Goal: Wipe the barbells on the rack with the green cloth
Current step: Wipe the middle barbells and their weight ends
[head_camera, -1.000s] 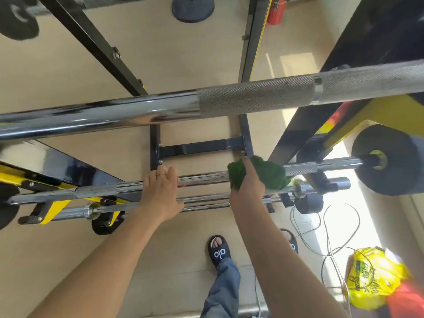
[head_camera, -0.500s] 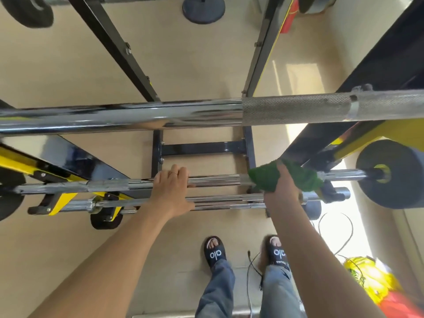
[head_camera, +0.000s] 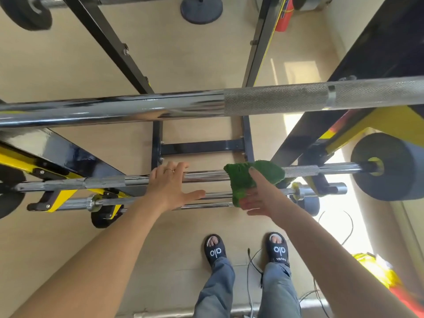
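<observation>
Draping over middle barbell (head_camera: 302,172): green cloth (head_camera: 250,180), pinched by right hand (head_camera: 259,198) | left hand (head_camera: 169,187): fingers straight, rested on that bar, nothing gripped

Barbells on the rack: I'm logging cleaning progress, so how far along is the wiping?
Nothing shows as finished. In hand: the right hand holds the green cloth against the middle barbell, left hand resting on it. Left: the lower barbell and thick top barbell, untouched.
</observation>
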`<state>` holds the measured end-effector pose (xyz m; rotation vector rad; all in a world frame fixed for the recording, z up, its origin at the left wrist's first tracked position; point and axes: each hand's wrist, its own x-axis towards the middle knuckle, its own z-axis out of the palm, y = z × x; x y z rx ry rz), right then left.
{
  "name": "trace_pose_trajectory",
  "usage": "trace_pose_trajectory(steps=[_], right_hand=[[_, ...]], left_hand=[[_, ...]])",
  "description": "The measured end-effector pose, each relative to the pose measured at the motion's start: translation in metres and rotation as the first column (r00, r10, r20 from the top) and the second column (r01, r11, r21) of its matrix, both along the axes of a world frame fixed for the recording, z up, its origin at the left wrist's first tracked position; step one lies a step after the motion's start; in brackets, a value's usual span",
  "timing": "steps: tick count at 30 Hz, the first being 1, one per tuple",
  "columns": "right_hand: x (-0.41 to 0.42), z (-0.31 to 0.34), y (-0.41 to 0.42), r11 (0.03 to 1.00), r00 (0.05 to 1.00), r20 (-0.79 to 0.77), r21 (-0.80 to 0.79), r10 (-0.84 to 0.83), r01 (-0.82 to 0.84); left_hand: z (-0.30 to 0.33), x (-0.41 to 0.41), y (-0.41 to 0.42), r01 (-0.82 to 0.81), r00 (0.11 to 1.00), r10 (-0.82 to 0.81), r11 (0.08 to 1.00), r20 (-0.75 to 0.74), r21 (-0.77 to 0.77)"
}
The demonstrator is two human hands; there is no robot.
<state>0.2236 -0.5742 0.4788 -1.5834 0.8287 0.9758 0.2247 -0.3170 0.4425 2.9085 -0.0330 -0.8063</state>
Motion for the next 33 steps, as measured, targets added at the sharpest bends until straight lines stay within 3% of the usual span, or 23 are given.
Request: trace_pose_trajectory(steps=[1,2,3,5,7,8,9,10,12,15,19,22,23,25,28,33], right_hand=[[-0.002,0.002,-0.004,0.954,0.964,0.107,-0.210,0.242,-0.216],[-0.002,0.006,-0.007,0.816,0.852,0.198,-0.452,0.485,-0.359],[-0.001,0.007,-0.011,0.647,0.684,0.273,-0.664,0.677,-0.375],[0.005,0.010,-0.016,0.467,0.345,0.362,-0.832,0.866,-0.299],[0.021,-0.001,-0.016,0.142,0.014,0.149,-0.904,0.989,-0.404],[0.029,-0.008,-0.013,-0.013,-0.099,0.036,-0.893,0.994,-0.449],[0.035,-0.013,-0.008,-0.105,-0.158,-0.030,-0.865,0.987,-0.491],[0.042,-0.017,-0.004,-0.126,-0.156,-0.050,-0.839,0.987,-0.530],[0.053,-0.020,0.005,-0.051,-0.111,0.013,-0.831,0.994,-0.555],[0.069,-0.023,0.013,-0.015,-0.041,0.016,-0.762,0.999,-0.648],[0.097,-0.022,0.019,0.060,0.107,-0.111,-0.364,0.988,-0.930],[0.111,-0.017,0.025,0.109,0.139,-0.215,-0.147,0.967,-0.983],[0.108,-0.019,0.026,0.109,0.143,-0.204,-0.172,0.968,-0.979],[0.095,-0.020,0.029,0.070,0.132,-0.134,-0.389,0.982,-0.919],[0.062,-0.016,0.031,0.064,0.100,-0.008,-0.713,0.995,-0.699],[0.038,-0.017,0.094,0.059,0.001,0.071,-0.826,0.998,-0.561]], left_hand=[[-0.001,-0.001,0.000,0.001,1.000,-0.001,1.000,0.001,0.002],[-0.001,-0.001,0.000,-0.001,1.000,0.001,1.000,0.001,0.002],[-0.002,-0.001,-0.001,-0.002,1.000,0.002,1.000,0.002,0.001],[-0.003,0.000,-0.001,-0.002,1.000,0.002,1.000,0.006,0.005],[-0.004,0.000,-0.001,-0.001,1.000,0.001,1.000,0.009,0.008],[-0.004,0.000,0.000,-0.001,1.000,0.001,1.000,0.006,0.007],[-0.004,0.000,0.000,0.000,1.000,0.000,1.000,0.006,0.005],[-0.004,-0.001,0.000,0.005,1.000,-0.005,1.000,0.008,0.004],[-0.002,-0.001,0.000,0.008,1.000,-0.008,1.000,0.013,0.005],[-0.001,-0.001,-0.001,0.020,0.999,-0.020,1.000,0.029,0.014],[0.001,-0.001,-0.003,0.023,0.999,-0.023,1.000,0.024,0.006],[0.002,-0.002,-0.002,0.025,0.999,-0.025,1.000,0.030,-0.003],[0.001,-0.002,-0.002,0.033,0.999,-0.033,0.999,0.032,-0.001],[0.001,-0.002,-0.001,0.043,0.999,-0.043,0.999,0.033,0.013],[0.002,-0.003,-0.001,0.048,0.999,-0.048,0.999,0.016,0.023],[0.008,-0.001,-0.002,0.031,1.000,-0.031,1.000,0.001,-0.003]])
